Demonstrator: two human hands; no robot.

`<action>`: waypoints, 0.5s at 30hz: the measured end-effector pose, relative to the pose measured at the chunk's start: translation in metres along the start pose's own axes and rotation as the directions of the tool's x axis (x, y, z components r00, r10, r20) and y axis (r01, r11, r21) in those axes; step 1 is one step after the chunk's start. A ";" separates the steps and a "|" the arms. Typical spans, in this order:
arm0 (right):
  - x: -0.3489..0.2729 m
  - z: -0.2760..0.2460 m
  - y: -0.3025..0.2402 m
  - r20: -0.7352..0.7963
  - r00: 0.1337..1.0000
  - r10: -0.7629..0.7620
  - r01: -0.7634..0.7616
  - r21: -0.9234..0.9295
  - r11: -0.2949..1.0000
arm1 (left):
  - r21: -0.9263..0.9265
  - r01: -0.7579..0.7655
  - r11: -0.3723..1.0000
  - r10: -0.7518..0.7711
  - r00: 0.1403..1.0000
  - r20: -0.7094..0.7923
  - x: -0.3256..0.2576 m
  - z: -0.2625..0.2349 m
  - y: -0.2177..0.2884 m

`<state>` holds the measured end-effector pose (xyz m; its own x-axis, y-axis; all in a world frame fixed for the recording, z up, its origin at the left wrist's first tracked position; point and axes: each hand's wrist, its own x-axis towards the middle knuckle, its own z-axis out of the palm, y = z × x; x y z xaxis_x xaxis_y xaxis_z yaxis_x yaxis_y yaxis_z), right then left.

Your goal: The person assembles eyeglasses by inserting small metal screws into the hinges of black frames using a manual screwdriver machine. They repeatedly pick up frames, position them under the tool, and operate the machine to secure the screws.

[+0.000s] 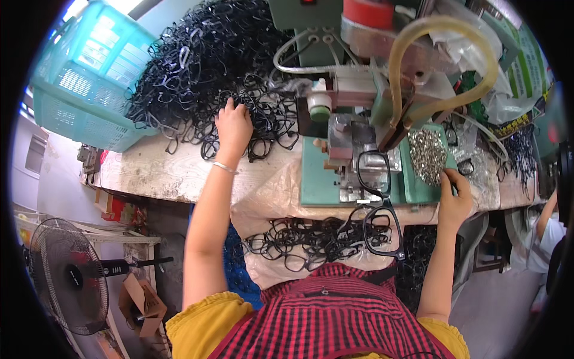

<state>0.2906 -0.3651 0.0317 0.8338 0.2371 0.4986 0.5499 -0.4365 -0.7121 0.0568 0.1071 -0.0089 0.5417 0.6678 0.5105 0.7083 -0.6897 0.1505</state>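
At the near edge of a heap of black glasses frames (215, 54), my left hand (234, 128) has its fingers bent down. Its fingertips are among the frames, and what they grip, if anything, is hidden. My right hand (455, 200) is closed in a pinch at the near right rim of a green tray (412, 190). Small silvery metal parts (427, 157) are heaped in that tray; whatever is between the fingers is too small to name. One black glasses frame (386, 202) hangs at the front of the green bench machine (320, 179), apart from both hands.
Turquoise plastic baskets (78, 113) stand at the left of the worktable (179, 170). More black frames (311, 239) lie on a cloth over my lap. A curved yellowish hose (442, 24) arches over the machine. A fan (69, 275) stands at lower left. Another person's arm (545, 212) shows far right.
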 end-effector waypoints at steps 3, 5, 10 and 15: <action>-0.010 -0.014 -0.011 0.048 0.998 0.044 -0.046 0.047 0.998 | 0.088 -0.326 0.941 0.287 0.911 0.296 0.003 -0.054 0.006; -0.004 -0.007 -0.043 0.107 0.994 -0.037 0.026 0.101 0.995 | 0.196 -0.434 0.879 0.335 0.857 0.392 0.029 -0.085 0.018; 0.027 0.015 -0.120 0.255 0.945 -0.204 0.084 0.413 0.907 | -0.059 -0.312 0.948 0.291 0.779 0.556 0.100 -0.149 0.037; 0.016 0.058 -0.131 0.185 0.978 -0.097 -0.063 0.704 0.708 | -0.215 -0.151 0.965 0.188 0.968 0.167 0.071 -0.144 0.032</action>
<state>0.2347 -0.2536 0.1038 0.7711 0.4346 0.4654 0.3713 0.2869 -0.8831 0.0524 0.0923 0.1543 0.7334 0.5631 0.3809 0.5046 -0.8263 0.2502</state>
